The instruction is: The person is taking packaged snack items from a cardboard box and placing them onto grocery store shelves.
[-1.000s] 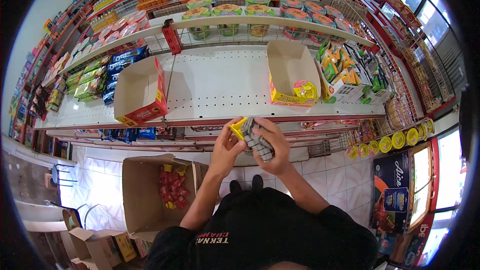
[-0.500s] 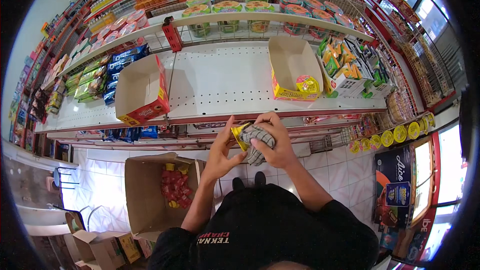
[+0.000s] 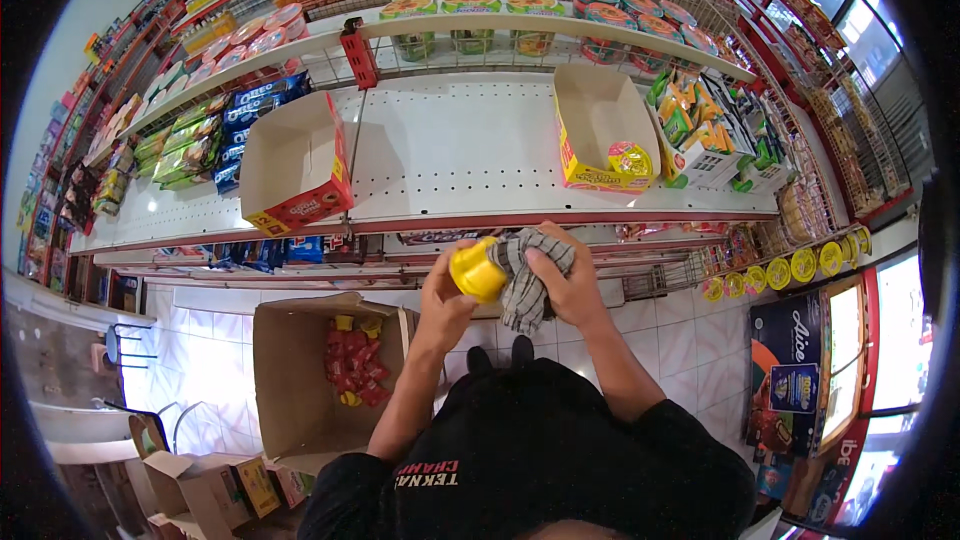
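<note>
My left hand (image 3: 442,302) is closed round a small yellow cup (image 3: 478,271), tilted over with its side toward me. Beside it my right hand (image 3: 573,280) grips a grey checked cloth (image 3: 527,302), which touches the cup's right side and hangs down in folds. Both hands are in front of the shelf's near edge. On the white perforated shelf (image 3: 455,145), an open yellow-and-pink display box (image 3: 603,112) holds a yellow-lidded cup (image 3: 630,157) near its front. A red display box (image 3: 297,162) stands to the left; no contents show inside it.
Below left, a large open carton (image 3: 290,380) contains red packets (image 3: 352,360) and several yellow cups. Blue biscuit packs (image 3: 240,125) flank the red box. Snack sachets (image 3: 705,120) stand at right. A rail with tubs (image 3: 470,5) runs behind. A freezer (image 3: 800,370) stands lower right.
The yellow cup has turned, so its side now faces me instead of its rim edge. The cloth has opened out and hangs lower. The view has shifted slightly.
</note>
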Available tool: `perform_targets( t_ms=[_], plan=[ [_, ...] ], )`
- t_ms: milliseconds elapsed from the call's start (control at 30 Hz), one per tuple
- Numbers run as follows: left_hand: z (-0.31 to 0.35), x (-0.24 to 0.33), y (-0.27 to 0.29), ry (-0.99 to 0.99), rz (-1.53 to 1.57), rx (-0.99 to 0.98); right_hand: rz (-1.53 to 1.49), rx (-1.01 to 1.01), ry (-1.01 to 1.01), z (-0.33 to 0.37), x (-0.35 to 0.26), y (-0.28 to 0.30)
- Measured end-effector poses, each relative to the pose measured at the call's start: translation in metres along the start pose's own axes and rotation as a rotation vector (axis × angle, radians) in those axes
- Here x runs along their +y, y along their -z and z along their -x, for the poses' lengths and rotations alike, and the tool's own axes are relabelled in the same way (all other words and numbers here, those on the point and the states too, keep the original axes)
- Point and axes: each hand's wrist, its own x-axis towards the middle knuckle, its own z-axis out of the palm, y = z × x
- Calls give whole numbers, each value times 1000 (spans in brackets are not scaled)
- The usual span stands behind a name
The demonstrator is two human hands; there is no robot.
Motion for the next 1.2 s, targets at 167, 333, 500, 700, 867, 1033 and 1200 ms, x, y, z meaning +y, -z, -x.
perform_targets(
  t_ms=[167, 333, 500, 700, 867, 1033, 1200],
  plan=[
    [2, -3, -4, 34, 193, 210, 201, 116, 245, 21, -2, -15],
    [-4, 0, -18, 82, 102, 237, 689, 67, 798, 28, -7, -20],
    [-10, 5, -26, -92, 69, 88, 602, 153, 753, 12, -17, -2],
    [-25, 8, -36, -120, -120, -15, 313, 47, 458, 8, -33, 16],
    [-51, 13, -63, -171, -205, -26, 304, 177, 491, 10, -35, 41],
    [-99, 15, -99, -204, -353, -40, 239, 154, 410, 8, -32, 98],
    [-171, 28, -121, -279, -1036, -148, 150, 180, 287, -5, -22, 148]
  ],
)
